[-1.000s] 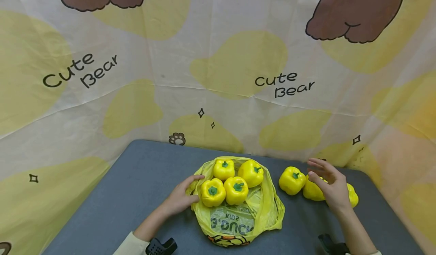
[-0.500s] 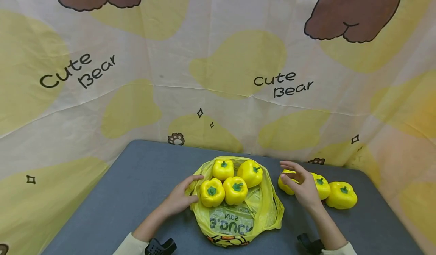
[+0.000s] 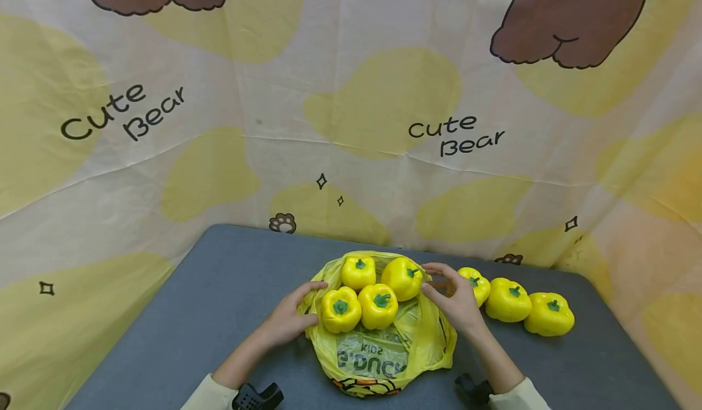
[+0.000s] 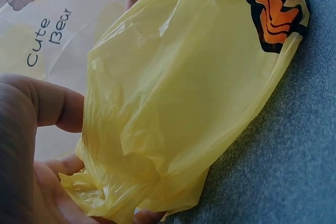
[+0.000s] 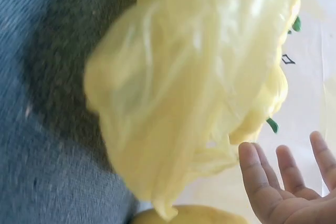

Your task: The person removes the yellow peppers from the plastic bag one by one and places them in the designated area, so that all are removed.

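Note:
A yellow plastic bag lies on the table with its mouth up and several yellow bell peppers in it. At its left rim, my left hand has the bunched plastic between thumb and fingers; some fingers are hidden behind the bag in the left wrist view. My right hand is at the right rim, fingertips close to the far-right pepper. In the right wrist view the right hand's fingers are spread, beside the bag's edge; contact is unclear. Nothing is held there.
Three more bell peppers stand in a row to the right; the nearest one is partly behind my right hand. The grey-blue table backs onto a printed cloth. Each wrist wears a black device.
My right hand has moved left, from over the row of loose peppers to the bag's right rim, uncovering the peppers at right. The left hand and the bag have stayed put.

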Demonstrator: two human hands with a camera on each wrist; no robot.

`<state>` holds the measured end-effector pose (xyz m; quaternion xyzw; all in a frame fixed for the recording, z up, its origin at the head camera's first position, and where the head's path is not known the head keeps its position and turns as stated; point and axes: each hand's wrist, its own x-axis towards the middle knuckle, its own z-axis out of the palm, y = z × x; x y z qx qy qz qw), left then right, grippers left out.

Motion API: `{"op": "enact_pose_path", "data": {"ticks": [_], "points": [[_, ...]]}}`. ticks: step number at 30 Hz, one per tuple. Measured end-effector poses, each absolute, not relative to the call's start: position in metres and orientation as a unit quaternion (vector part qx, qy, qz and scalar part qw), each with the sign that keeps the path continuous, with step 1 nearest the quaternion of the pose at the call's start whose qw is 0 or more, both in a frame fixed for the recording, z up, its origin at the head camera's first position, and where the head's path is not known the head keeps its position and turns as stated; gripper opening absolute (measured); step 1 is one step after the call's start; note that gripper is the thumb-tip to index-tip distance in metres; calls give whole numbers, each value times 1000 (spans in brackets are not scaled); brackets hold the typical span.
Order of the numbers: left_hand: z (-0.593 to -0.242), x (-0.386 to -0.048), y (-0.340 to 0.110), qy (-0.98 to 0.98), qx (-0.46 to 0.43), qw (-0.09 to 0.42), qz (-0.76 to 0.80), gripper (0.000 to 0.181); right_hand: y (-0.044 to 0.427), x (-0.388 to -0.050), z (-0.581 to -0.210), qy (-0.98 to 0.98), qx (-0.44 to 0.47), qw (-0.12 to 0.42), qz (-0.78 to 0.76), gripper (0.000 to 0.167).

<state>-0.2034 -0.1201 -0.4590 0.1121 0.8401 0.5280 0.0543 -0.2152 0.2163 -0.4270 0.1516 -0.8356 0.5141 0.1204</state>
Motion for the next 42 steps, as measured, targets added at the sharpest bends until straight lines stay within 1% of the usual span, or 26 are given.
{"op": "enact_pose_path", "data": {"ticks": [9,20,27,42], "points": [[-459,-203,-120,844,115,52,522,64,207,-222,-435,-852,117,120,496,39],[-460,-203,-121,842,121,52,523,63,197,-225,-441,-892,73,108,433,48],[-459,-203,-120,842,118,50,524,63,196,-228,-441,-899,70,106,420,53],[-460,-204,-121,843,119,47,522,62,198,-233,-443,-909,68,75,405,60]]}}
